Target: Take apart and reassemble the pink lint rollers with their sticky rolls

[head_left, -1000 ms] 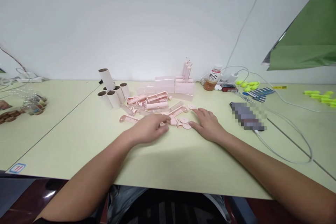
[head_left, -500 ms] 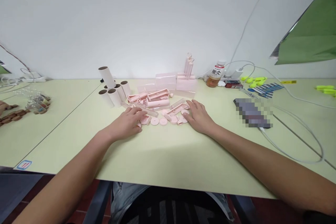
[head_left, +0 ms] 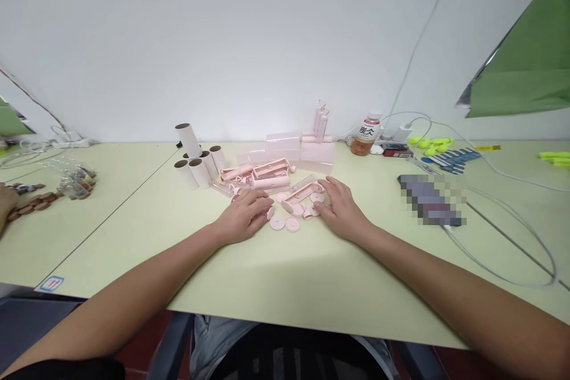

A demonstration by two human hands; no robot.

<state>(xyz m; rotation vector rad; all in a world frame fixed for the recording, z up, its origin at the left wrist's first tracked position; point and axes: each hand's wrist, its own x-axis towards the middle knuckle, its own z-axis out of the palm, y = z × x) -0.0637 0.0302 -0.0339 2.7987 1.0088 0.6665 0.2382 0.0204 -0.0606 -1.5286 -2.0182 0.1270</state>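
Observation:
My left hand (head_left: 244, 215) lies palm down over the left side of a heap of pale pink parts, fingers loosely spread, hiding what is beneath. At its fingertips a pink disc (head_left: 271, 212) stands tilted. Two flat pink discs (head_left: 285, 224) lie just to its right on the table. My right hand (head_left: 342, 211) rests at the heap's right side, fingers apart. Its thumb is by a pink disc (head_left: 317, 198), and its fingertips are near the end of an open pink trough-shaped piece (head_left: 303, 193). Behind lie more pink troughs (head_left: 269, 172) and clear tubes (head_left: 305, 181).
White cardboard tubes (head_left: 199, 172) stand left, one stacked on top. Pink translucent sheets (head_left: 284, 147) and slim pink cylinders (head_left: 320, 122) are at the back. A drink bottle (head_left: 366, 135), a cabled phone (head_left: 430, 200) and yellow-green pieces (head_left: 431, 145) are right. Another person's hand (head_left: 6, 202) shows far left.
My left hand has moved right and nearer to me, over the pink parts. Two discs have shifted right and nearer to me. My right hand stays by the heap; the view has shifted slightly.

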